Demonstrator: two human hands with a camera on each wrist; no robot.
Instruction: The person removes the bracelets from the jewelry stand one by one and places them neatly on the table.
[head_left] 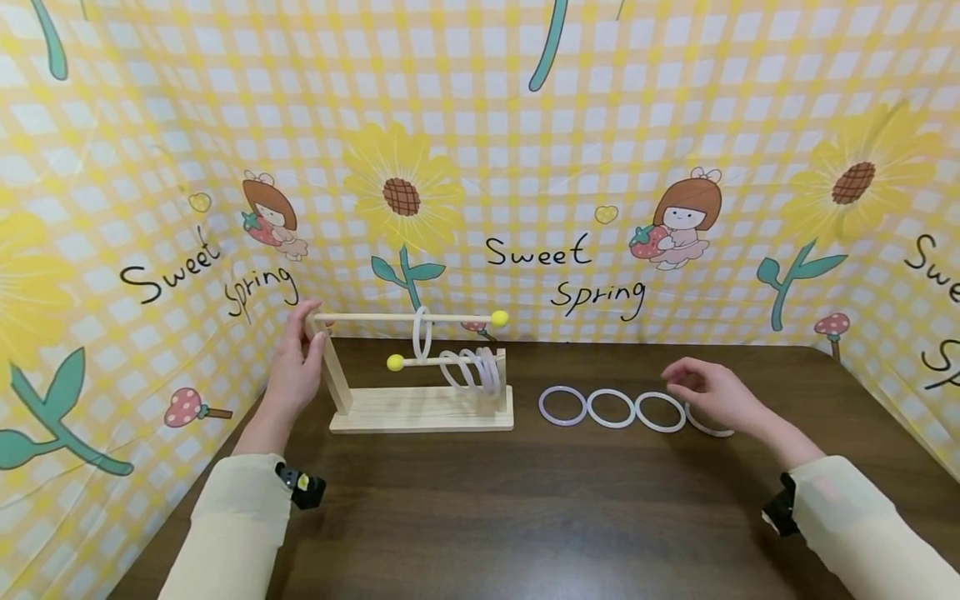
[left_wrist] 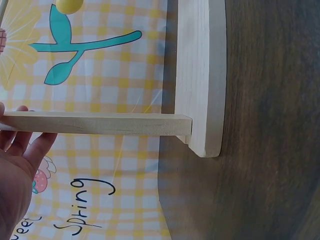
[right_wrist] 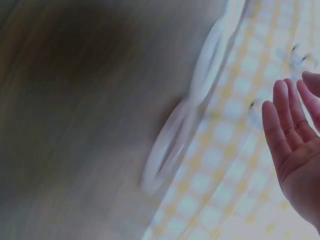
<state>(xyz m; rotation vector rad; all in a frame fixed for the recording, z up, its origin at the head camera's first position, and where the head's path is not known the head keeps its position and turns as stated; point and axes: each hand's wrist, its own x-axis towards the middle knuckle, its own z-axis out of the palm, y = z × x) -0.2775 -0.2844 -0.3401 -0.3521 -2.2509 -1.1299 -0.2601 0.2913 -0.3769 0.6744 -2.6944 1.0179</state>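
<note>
A wooden stand (head_left: 420,410) has two pegs tipped with yellow balls. My left hand (head_left: 295,367) grips the top of its left post (left_wrist: 100,123), with thumb and fingers on either side of the wood. One white ring (head_left: 417,335) hangs from the upper peg (head_left: 375,317). Several pale rings (head_left: 492,375) are bunched on the lower peg (head_left: 431,362) near the right post. My right hand (head_left: 720,396) holds nothing, its fingers loosely bent above the rightmost ring (head_left: 712,432), which it partly covers. In the right wrist view its fingers (right_wrist: 282,107) look relaxed.
Right of the stand, a row of rings lies flat on the dark wooden table (head_left: 480,517): a lilac ring (head_left: 542,411), then white rings (head_left: 591,414). A yellow checked cloth (head_left: 480,167) hangs behind the table and along its sides.
</note>
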